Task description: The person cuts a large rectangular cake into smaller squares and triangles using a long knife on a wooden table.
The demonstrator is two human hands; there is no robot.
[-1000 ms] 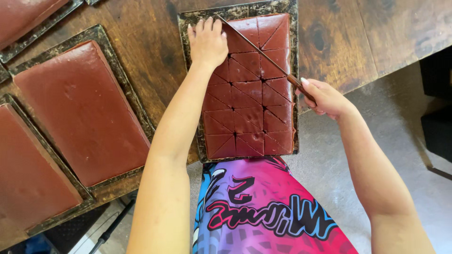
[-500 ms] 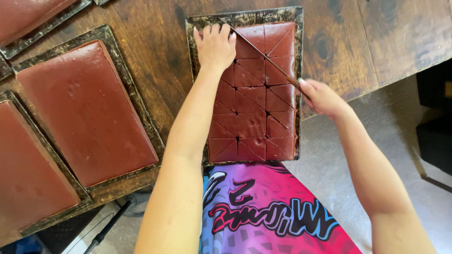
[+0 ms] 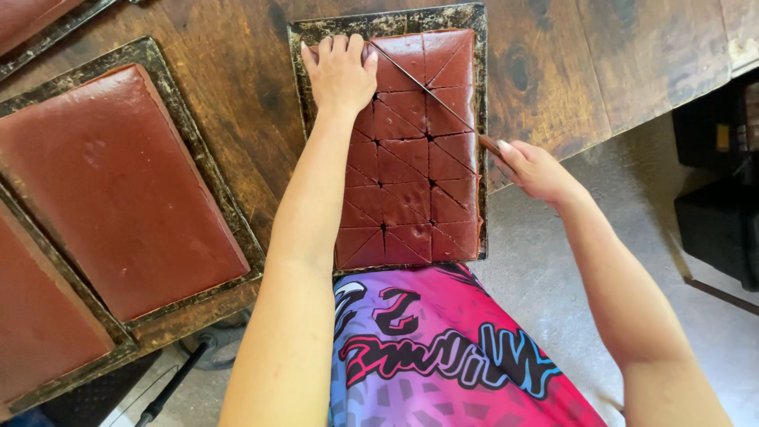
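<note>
A dark metal tray (image 3: 484,95) on the wooden table holds a red-brown slab (image 3: 411,170) scored into squares and triangles. My left hand (image 3: 340,71) lies flat on the slab's far left corner, fingers together. My right hand (image 3: 536,168) grips the handle of a long thin knife (image 3: 431,93) at the tray's right edge. The blade runs diagonally across the slab's upper part, its tip close to my left fingers.
Another tray (image 3: 178,111) with an uncut red-brown slab (image 3: 118,190) lies to the left, with parts of more such trays beyond it at the left edge and top left. A grey floor (image 3: 545,269) shows on the right, with dark boxes (image 3: 715,190) at the far right.
The view has shifted slightly. The knife still lies diagonally over the slab's upper part, and my left hand stays pressed on the far left corner.
</note>
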